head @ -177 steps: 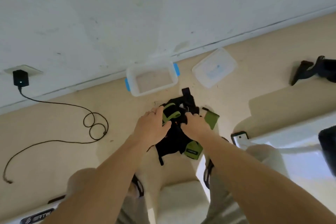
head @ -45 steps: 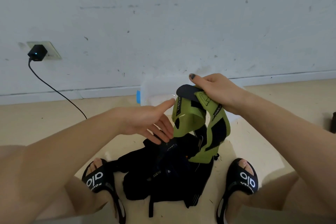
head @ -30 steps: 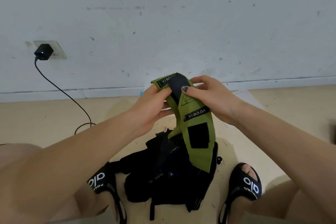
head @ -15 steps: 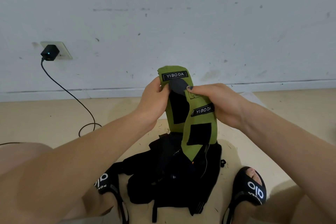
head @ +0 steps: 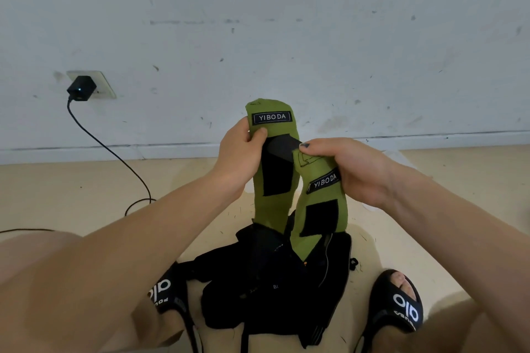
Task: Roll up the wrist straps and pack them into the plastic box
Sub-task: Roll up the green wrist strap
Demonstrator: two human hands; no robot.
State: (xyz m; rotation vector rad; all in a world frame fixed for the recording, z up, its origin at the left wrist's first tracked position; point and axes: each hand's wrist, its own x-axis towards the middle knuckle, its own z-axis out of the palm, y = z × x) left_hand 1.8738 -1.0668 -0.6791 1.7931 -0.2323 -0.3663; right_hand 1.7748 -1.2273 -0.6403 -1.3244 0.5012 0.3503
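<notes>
Green wrist strap [head: 286, 178], one item, folded into two hanging halves, each half carrying a "YIBODA" label and a black fastening patch; held upright in the air above the floor [head: 86, 189], in front of the wall [head: 258, 23]. Left hand [head: 241, 157]: fingers curled round the taller half, thumb pressed on its face just below the label. Right hand [head: 352, 169]: fingers wrapped round the shorter half, thumb tip pinching the black tab at the fold between the two halves. Both lower ends hang down and touch a heap of black straps [head: 275, 278] lying on the floor between two black sandals [head: 398, 306]. Plastic box: not to be seen from here, so nothing can be said of what is in it. Charger [head: 81, 88] plugged into a wall socket at the left, its cable [head: 114, 152] trailing down to the floor. Step in hand, as it looks: sorting out and straightening this one green strap; no roll has been started, and the black heap lies untouched. Next move, by my reckoning: lay the halves flat against each other or open the strap out, take one end between the fingers and wind it tightly, keeping the edges in line so the fastening patch can close the roll; the hanging ends may catch on the black heap below.
</notes>
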